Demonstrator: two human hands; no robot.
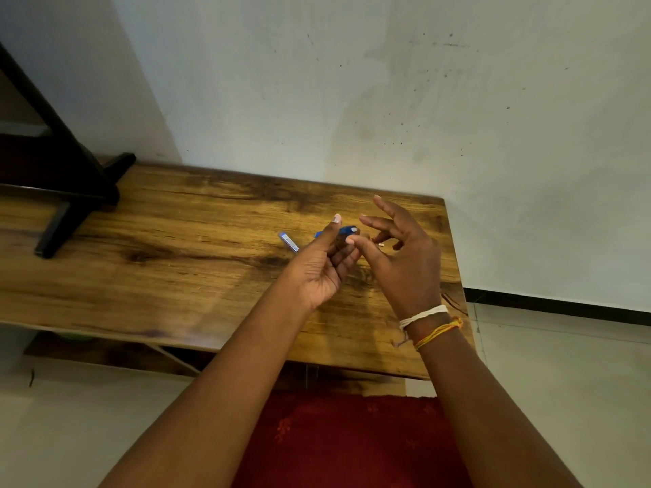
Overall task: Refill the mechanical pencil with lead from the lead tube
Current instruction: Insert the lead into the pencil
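My left hand is closed around a blue mechanical pencil, thumb raised, above the wooden table. Only the pencil's blue upper end and a bit of its barrel show past my fingers. My right hand is just right of it with fingers spread, and its thumb tip touches the pencil's end. The lead tube, small, blue and white, lies flat on the table just left of my left hand. A tiny white piece shows under my right fingers; I cannot tell if it is held or lying on the table.
A black stand's legs rest on the table's far left. The wall runs along the table's back edge. The table's right edge is close to my right wrist. A red cloth lies below the front edge.
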